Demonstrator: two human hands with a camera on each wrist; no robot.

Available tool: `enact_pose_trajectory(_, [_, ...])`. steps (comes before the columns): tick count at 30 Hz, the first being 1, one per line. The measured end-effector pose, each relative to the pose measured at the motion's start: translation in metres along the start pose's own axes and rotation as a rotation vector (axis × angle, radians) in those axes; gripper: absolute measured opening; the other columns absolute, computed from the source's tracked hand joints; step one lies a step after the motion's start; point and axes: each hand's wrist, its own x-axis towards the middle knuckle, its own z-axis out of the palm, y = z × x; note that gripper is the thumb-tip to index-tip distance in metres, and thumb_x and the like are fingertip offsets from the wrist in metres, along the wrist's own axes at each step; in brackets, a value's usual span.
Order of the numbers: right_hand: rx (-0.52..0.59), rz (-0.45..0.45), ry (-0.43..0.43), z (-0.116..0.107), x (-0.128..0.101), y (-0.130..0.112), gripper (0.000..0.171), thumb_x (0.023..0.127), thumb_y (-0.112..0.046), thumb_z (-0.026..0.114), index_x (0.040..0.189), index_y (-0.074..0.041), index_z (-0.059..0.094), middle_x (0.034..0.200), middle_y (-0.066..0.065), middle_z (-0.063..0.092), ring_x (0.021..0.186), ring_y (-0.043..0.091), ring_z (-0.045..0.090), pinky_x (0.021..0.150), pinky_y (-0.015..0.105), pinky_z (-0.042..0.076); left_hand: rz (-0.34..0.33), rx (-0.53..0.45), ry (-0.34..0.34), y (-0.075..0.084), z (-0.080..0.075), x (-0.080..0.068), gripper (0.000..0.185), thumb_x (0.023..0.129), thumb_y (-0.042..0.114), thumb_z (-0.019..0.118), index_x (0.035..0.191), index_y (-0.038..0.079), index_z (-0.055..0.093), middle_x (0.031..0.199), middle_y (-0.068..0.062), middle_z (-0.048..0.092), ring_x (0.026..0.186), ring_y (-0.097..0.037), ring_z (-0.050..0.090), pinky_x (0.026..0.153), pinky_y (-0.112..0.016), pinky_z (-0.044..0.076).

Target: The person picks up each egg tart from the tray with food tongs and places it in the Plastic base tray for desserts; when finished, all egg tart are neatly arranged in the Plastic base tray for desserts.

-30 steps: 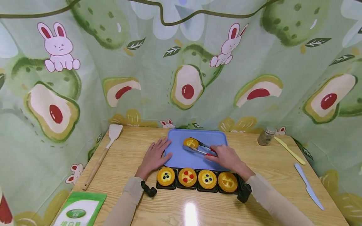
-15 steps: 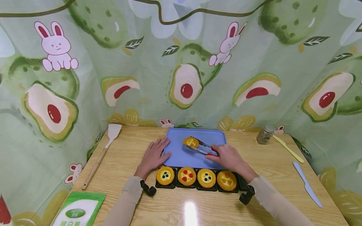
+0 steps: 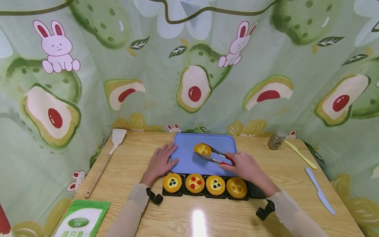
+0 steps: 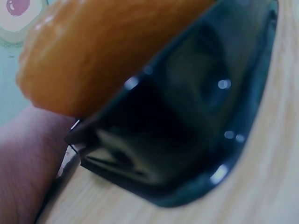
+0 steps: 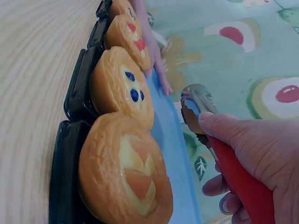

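My right hand (image 3: 244, 165) grips red-handled metal tongs (image 3: 214, 160), seen close up in the right wrist view with the red handle (image 5: 243, 179) under the thumb. Between the tongs' tips is a round golden tart (image 3: 203, 149) with a pale patterned top, close over the blue tray (image 3: 189, 169). My left hand (image 3: 159, 163) lies flat with spread fingers at the tray's left edge. In front of the tray, a row of tarts sits in black plastic holders: two blueberry-topped tarts (image 3: 172, 183) (image 3: 215, 185), a red-topped tart (image 3: 194, 183) and a tart with wedge-shaped pieces (image 3: 236, 187).
A black holder (image 3: 256, 191) without a tart ends the row at the right, partly under my right wrist. Left lie a white spatula (image 3: 104, 164) and a green-white bag (image 3: 84, 219). Right are a glass jar (image 3: 277, 140), a yellow knife (image 3: 301, 154) and a blue knife (image 3: 320, 191).
My right hand has shifted slightly right with the tongs and the tart, and more of the black holder under its wrist shows. The left hand keeps its place on the tray edge.
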Motion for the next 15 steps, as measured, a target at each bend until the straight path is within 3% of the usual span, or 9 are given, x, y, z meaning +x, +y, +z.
enact_pose_trajectory(15, [0.003, 0.025, 0.094, -0.028, -0.056, -0.008, 0.033, 0.089, -0.047, 0.081, 0.084, -0.021, 0.060, 0.060, -0.015, 0.036, 0.047, 0.001, 0.028, 0.047, 0.022, 0.021, 0.014, -0.032, 0.023, 0.002, -0.002, -0.001, 0.071, 0.105, 0.056, 0.049, 0.165, 0.020, 0.036, 0.173, -0.002, 0.025, 0.159, -0.035, 0.023, 0.126, -0.061, 0.015])
